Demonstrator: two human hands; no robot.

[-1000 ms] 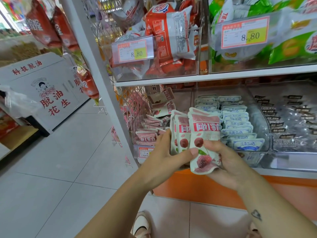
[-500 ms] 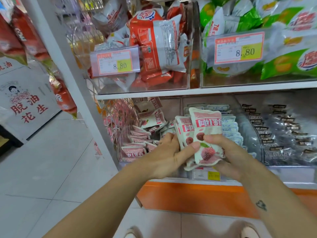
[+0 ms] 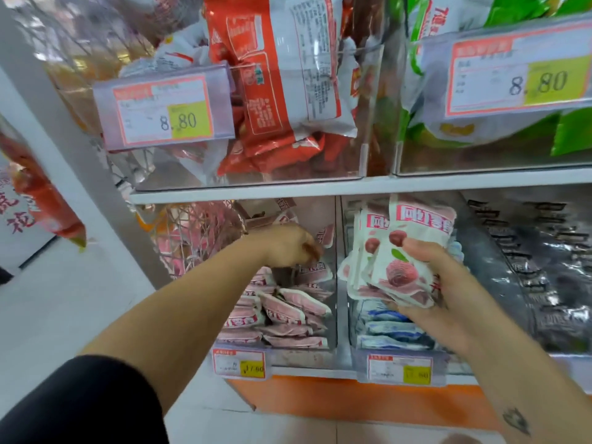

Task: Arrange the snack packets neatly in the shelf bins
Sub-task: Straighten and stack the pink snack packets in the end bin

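The head camera shows our right hand [image 3: 435, 283] wrapped around a bunch of pink packets [image 3: 397, 251]. It holds them up in front of the blue packets [image 3: 390, 328]. Our left hand [image 3: 288, 245] reaches into the clear bin [image 3: 288, 355] on the low shelf. Its fingers point down among the loose pink packets [image 3: 282, 312] piled there, and we cannot tell if it holds one. We think the packets are light, soft and slippery, so pinch their flat edges.

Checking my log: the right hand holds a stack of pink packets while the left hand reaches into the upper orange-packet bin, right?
No. The head view shows the left hand in the lower pink-packet bin; the right hand does hold the stack.
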